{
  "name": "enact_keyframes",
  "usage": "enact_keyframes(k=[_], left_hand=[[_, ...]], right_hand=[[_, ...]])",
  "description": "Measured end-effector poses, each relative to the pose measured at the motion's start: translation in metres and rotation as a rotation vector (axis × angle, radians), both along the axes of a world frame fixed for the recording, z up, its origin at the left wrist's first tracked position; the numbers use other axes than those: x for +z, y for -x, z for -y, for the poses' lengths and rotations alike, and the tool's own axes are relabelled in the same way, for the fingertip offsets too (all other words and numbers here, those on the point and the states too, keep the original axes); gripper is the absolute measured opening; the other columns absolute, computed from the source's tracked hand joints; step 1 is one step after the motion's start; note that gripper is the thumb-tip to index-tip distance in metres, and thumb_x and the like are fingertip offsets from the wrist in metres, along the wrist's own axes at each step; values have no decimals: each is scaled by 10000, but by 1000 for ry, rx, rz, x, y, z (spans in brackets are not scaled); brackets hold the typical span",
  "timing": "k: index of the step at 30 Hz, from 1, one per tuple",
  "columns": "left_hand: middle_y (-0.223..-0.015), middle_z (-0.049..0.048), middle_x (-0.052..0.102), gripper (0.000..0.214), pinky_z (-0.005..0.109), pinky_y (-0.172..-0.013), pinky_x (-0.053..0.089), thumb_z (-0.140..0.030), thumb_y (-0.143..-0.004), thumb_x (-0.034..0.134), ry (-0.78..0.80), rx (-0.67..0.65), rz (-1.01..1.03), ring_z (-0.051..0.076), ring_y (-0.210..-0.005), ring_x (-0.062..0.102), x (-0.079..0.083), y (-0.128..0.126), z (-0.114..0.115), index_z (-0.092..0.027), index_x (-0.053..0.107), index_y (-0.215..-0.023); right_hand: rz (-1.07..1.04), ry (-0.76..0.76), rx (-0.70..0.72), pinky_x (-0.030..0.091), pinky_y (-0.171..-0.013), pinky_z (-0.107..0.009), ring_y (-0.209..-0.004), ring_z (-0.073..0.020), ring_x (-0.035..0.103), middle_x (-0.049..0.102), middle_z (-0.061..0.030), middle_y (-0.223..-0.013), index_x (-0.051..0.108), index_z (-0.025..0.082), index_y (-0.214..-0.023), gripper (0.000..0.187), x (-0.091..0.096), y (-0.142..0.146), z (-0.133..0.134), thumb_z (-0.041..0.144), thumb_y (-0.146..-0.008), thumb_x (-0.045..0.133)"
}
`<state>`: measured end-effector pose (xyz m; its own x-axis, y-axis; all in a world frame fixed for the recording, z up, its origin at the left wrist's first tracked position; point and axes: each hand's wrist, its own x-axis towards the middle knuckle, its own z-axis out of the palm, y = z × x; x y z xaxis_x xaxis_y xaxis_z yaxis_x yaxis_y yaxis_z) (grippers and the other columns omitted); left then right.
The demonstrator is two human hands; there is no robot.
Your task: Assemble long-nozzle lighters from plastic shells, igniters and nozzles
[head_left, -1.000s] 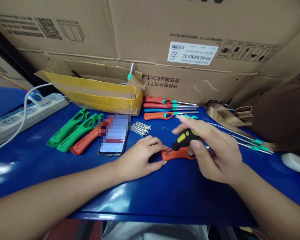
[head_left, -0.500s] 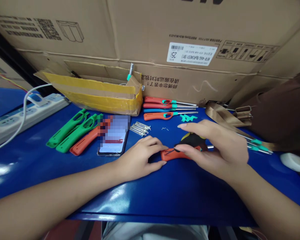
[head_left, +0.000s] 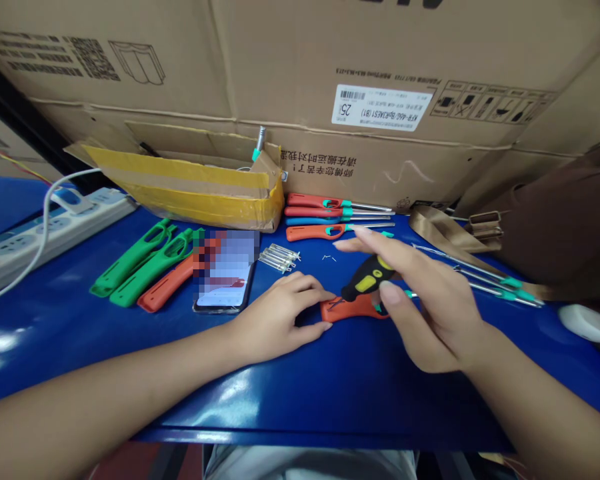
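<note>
An orange long-necked lighter [head_left: 353, 309] lies flat on the blue table in front of me. Fingers and thumb of my left hand [head_left: 283, 310] pinch its handle end and press it against the table. In my right hand [head_left: 435, 303] is a stubby screwdriver [head_left: 367, 279] with a black and yellow handle, held between thumb and fingers. It leans over the lighter, its dark shaft reaching down to the handle near my left fingertips; whether the tip sits in a screw I cannot tell. My right hand partly hides the lighter's trigger end.
Left of my hand lie a phone [head_left: 223, 290], an orange-red lighter shell [head_left: 160, 291] and green shells [head_left: 130, 260]. Behind are small clear tubes [head_left: 279, 257], several lighters [head_left: 313, 233], and a taped carton [head_left: 180, 193]. Metal rods [head_left: 485, 283] and a white rounded object [head_left: 587, 323] lie right.
My right hand has shifted and its fingers have turned around the screwdriver, so more of the handle shows. The left hand and the lighter stay in place.
</note>
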<state>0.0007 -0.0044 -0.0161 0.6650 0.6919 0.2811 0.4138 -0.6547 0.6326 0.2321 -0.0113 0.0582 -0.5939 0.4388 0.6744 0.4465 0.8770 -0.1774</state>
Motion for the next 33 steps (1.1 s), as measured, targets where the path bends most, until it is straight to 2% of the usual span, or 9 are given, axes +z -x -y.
enact_keyframes(k=[2,6,12,16,18,23,28,30,33], left_hand=[[-1129,71,656,284,405,-1013,480,-269,-927,694,-6,1,5,229,-1074,589,0,0,0,-209,666,-1202],[-1130,67,655,258,400,-1001,488,-255,-924,693,-2,-4,6,225,-1068,593,0,0,0,-214,673,-1178],[-1140,73,653,287,394,-1003,485,-274,-927,699,-13,-7,-4,225,-1076,589,0,0,-1,-192,668,-1201],[-1118,73,653,291,396,-990,490,-255,-924,695,-19,-2,0,224,-1060,595,0,0,0,-189,664,-1205],[-1118,68,653,280,393,-990,491,-251,-926,691,-17,-3,4,222,-1060,597,0,0,0,-197,664,-1200],[-1137,72,651,293,398,-1003,485,-279,-927,702,-16,-2,4,227,-1079,589,-1,1,-1,-196,663,-1205],[-1118,69,651,274,394,-988,488,-241,-926,693,-15,-5,8,221,-1058,593,0,0,-1,-190,667,-1193],[-1120,69,651,260,388,-989,486,-243,-927,694,-16,-6,9,218,-1060,594,0,0,-1,-186,671,-1180],[-1124,69,649,272,384,-1000,479,-261,-929,699,-23,-3,3,216,-1067,593,0,0,0,-179,668,-1186]], right_hand=[[-2,34,29,595,-817,-323,-1034,-209,722,725,-103,-1247,479,202,-1487,487,1,0,0,182,-1000,481],[51,-90,-96,559,-657,-258,-742,-154,714,763,-39,-955,646,217,-1273,318,1,-1,0,276,-960,653],[-12,64,15,562,-915,-311,-1156,-206,665,686,-119,-1296,466,157,-1488,501,-1,0,-1,144,-987,482],[1,-26,-57,575,-775,-256,-895,-167,723,750,-66,-1048,649,188,-1254,299,1,0,-3,214,-956,647],[50,-89,-101,574,-722,-259,-824,-167,726,758,-64,-1019,647,183,-1271,330,2,-2,-2,252,-950,668],[47,-11,9,551,-974,-322,-1236,-223,641,683,-123,-1344,498,145,-1469,497,2,-3,-1,119,-973,490],[24,-64,-70,575,-753,-243,-837,-155,728,760,-54,-984,657,163,-1251,314,1,0,-1,239,-947,677],[43,-84,-83,577,-802,-260,-917,-177,734,763,-80,-1052,628,145,-1306,358,0,0,-1,245,-963,648],[3,19,10,538,-1006,-328,-1246,-221,639,675,-121,-1355,506,148,-1456,464,0,0,-2,143,-992,498]])
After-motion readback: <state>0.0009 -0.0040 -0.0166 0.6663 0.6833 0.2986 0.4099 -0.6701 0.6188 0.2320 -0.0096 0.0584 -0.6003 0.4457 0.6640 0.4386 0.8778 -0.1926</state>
